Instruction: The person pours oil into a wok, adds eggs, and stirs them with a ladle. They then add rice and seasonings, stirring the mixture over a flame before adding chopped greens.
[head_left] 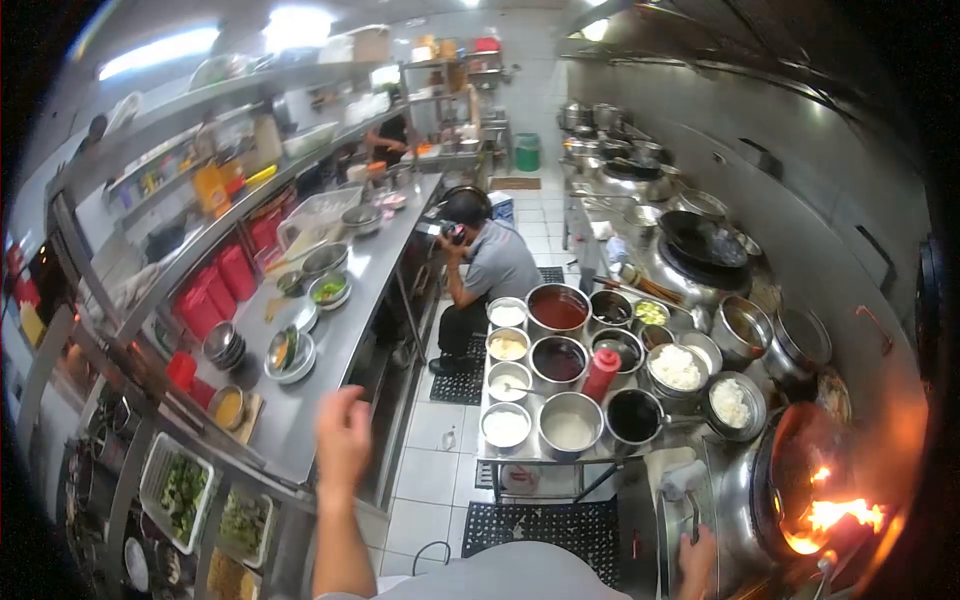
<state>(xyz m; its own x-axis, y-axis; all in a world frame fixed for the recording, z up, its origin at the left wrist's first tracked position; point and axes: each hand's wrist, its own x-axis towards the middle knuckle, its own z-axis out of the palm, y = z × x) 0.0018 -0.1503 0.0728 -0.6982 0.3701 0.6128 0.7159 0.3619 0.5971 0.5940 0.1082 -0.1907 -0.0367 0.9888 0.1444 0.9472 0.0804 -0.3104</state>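
The right hand (697, 555) is small and blurred, its wrist cut off at the bottom edge; its fingers look bent, but I cannot tell how far they are closed or whether they grip the thin grey handle (696, 515) just ahead of them. Flames (840, 515) hide part of the wok (800, 470), which lies to the right of those fingers. The left hand (343, 440) is raised with fingers half curled, holding nothing that shows. A crumpled grey cloth (684, 478) lies just beyond the right fingers; farther off stand round metal pots (570, 422) and a smooth red plastic bottle (601, 375).
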